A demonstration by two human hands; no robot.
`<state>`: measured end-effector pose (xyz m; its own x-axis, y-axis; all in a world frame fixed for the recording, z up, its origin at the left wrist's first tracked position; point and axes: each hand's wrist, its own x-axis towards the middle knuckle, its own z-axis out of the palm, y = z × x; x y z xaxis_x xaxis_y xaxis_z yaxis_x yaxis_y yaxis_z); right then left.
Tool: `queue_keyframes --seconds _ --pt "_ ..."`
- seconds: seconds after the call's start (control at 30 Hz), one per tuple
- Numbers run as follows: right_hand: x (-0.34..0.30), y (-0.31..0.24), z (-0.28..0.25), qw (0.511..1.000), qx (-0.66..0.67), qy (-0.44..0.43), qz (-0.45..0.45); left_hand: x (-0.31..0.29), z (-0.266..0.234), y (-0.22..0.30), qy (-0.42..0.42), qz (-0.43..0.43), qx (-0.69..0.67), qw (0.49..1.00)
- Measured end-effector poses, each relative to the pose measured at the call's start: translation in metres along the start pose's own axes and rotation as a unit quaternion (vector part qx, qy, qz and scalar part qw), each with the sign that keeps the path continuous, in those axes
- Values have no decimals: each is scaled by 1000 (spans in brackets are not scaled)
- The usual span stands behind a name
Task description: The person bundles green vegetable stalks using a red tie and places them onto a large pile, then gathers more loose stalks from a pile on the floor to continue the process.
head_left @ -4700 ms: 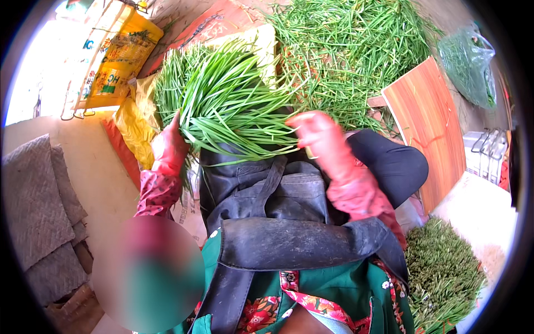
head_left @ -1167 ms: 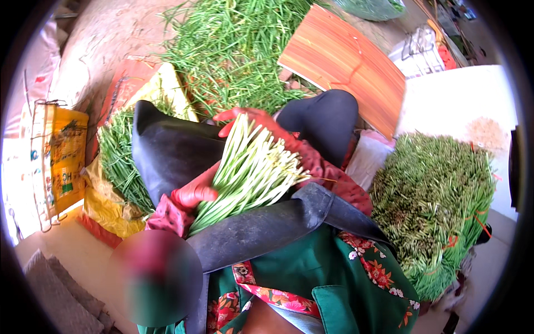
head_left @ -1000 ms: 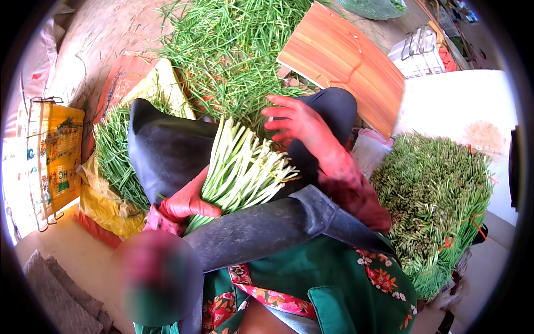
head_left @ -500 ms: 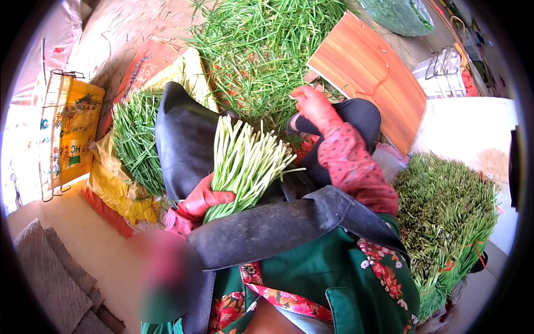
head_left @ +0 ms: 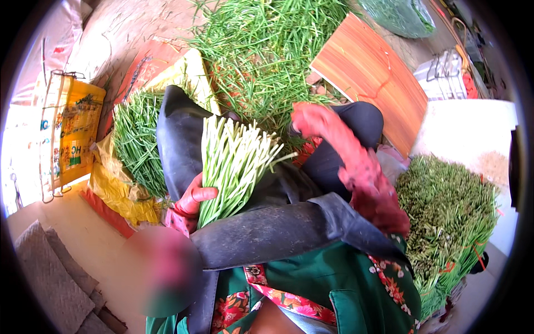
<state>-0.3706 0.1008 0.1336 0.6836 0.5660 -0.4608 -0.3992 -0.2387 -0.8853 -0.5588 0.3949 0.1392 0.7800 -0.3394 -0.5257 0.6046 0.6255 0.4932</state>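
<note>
My left hand, in a red glove, is closed round a thick bunch of garlic chives. The pale cut ends fan out upward and away from me, above my dark apron. My right hand, also gloved in red, hangs by my right knee at the near edge of a loose heap of chives. It is bent downward; its fingers are blurred and partly hidden, so what they hold, if anything, does not show.
Stacked chives lie left of my leg on yellow sacking. At right stands a large pile of chives bundled with orange ties. A wood-grain board leans behind my right knee. A yellow crate-like container is far left, grey cardboard lower left.
My left hand and its bunch have shifted slightly left, and the bunch stands more upright. My right hand has dropped a little, turning its fingers down, with the forearm swung nearer me.
</note>
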Motion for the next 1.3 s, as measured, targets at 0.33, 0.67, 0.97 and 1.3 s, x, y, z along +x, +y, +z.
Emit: queue_keyframes --seconds 0.33,0.67,0.97,1.3 --pt "47 4 104 960 232 -10 -156 25 15 27 52 51 71 995" --pt "67 -31 105 968 82 53 -231 41 26 54 -33 71 215 973" --pt "59 -26 103 975 136 38 -173 76 27 69 24 84 534 841" --pt "97 -55 36 948 -270 34 -165 55 13 50 -81 -88 254 960"
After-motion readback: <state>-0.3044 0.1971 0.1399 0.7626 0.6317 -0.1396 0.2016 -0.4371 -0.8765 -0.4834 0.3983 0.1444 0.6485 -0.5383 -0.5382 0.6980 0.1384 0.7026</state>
